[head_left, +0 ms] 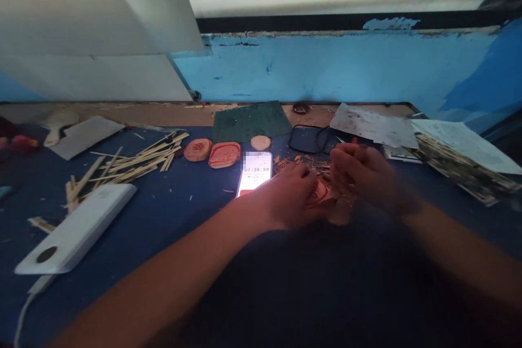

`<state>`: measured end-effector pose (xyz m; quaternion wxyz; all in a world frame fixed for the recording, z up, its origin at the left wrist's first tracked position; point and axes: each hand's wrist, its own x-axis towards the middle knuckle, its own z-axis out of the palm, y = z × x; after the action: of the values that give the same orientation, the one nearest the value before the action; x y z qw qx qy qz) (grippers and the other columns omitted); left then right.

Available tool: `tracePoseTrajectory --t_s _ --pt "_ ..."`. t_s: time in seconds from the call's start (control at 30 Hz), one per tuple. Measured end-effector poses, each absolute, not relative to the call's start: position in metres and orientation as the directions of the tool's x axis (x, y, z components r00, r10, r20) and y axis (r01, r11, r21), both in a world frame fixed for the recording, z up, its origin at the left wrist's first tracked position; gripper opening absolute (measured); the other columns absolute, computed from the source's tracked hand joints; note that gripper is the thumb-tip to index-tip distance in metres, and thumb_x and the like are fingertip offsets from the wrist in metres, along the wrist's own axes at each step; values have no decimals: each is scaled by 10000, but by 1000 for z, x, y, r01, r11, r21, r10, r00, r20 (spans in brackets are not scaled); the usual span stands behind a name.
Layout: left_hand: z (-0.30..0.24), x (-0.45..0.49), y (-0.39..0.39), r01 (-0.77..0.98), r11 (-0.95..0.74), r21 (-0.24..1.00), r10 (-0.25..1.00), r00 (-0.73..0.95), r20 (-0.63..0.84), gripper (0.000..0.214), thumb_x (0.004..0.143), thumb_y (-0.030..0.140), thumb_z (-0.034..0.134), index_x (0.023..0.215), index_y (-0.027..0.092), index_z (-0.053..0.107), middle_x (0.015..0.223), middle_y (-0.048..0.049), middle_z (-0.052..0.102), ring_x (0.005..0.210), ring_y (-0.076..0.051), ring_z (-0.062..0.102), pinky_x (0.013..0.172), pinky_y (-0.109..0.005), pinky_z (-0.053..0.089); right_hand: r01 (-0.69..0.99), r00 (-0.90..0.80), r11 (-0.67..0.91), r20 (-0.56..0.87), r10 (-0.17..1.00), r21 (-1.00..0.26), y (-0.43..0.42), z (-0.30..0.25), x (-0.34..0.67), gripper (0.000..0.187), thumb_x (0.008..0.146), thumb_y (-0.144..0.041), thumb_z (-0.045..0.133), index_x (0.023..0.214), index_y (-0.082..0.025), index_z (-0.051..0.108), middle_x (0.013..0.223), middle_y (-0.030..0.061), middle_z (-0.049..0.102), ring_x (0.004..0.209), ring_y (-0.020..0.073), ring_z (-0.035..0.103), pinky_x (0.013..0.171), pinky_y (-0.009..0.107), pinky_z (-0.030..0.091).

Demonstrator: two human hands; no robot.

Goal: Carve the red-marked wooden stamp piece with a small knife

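Fingers of the left hand (291, 190) curl over a red-marked wooden disc (322, 191) among shavings (289, 161) mid-worktop (196, 212); right hand (361, 174) bunched, blurred, grip unclear; two more red-marked discs (211, 152) lie aside, one bare disc (261, 142) beyond.

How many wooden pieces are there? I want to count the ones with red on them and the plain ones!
Red-marked wooden discs lying on the table: 2
Plain wooden disc: 1
Red-marked wooden piece between the left hand and right hand: 1
Total: 4
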<state>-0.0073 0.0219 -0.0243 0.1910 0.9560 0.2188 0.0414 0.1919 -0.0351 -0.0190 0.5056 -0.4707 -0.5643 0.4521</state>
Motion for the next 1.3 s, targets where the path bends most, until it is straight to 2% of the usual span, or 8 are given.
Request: tracePoseTrajectory --t_s 0.1,0.3,0.57,0.73,0.87,1.0,1.17,1.3 --pt "-28 -11 28 344 -867 362 382 923 38 663 849 594 721 1343 167 606 1350 -157 606 1244 -375 568 1080 -512 482 387 6 264 289 957 -883 -33 -17 201 438 1020 -440 651 654 -206 598 640 23 633 560 143 573 518 270 431" --pt "-6 -12 33 284 -819 499 343 939 29 277 890 254 619 1149 220 711 1280 -98 675 1105 -268 664 939 -391 560 670 42 250 372 927 -699 -33 -21 211 247 1003 -459 660 1011 -213 637 693 2 680 585 165 620 540 282 434" --pt "3 -10 29 208 -720 662 307 951 35 235 936 248 604 1127 235 740 1080 -43 747 926 -205 688 789 -315 543 619 -103 445 494 863 -648 -41 -24 206 543 969 -360 723 1401 -222 425 999 72 752 777 193 707 674 303 533" --pt "-1 -9 29 228 -576 785 365 931 -2 241 984 428 611 1000 200 685 864 -1 698 718 -145 628 618 -259 461 539 -298 546 461 836 -641 -46 -18 200 342 1065 -353 561 1384 -232 589 1306 139 708 1109 250 696 923 384 555" --pt "-14 1 22 73 -416 906 398 911 109 255 990 417 613 915 179 660 799 -3 659 693 -124 600 633 -244 464 435 -354 486 352 867 -758 -44 -15 200 378 1115 -381 433 1410 -269 642 1380 96 695 1314 271 619 1138 448 467" --pt "-24 11 14 -58 -49 997 580 811 76 268 983 438 611 874 199 559 615 51 533 477 -88 466 499 -234 388 261 -349 302 202 915 -917 -40 -22 209 435 1125 -390 395 1511 -274 559 1418 83 685 1289 262 652 1078 438 531" --pt "-19 12 17 -328 303 895 683 729 36 110 832 204 633 937 173 637 611 38 521 516 -97 483 518 -224 398 315 -502 319 129 855 -894 -34 -33 212 458 1027 -331 626 1471 -246 556 1281 76 735 1101 237 725 944 360 585" --pt "-10 10 20 -398 483 780 595 803 42 131 826 292 645 780 170 651 559 59 362 479 -86 335 487 -228 356 473 -536 434 141 832 -767 -33 -35 201 340 942 -357 742 1243 -211 678 1169 83 733 1041 240 705 933 365 577"
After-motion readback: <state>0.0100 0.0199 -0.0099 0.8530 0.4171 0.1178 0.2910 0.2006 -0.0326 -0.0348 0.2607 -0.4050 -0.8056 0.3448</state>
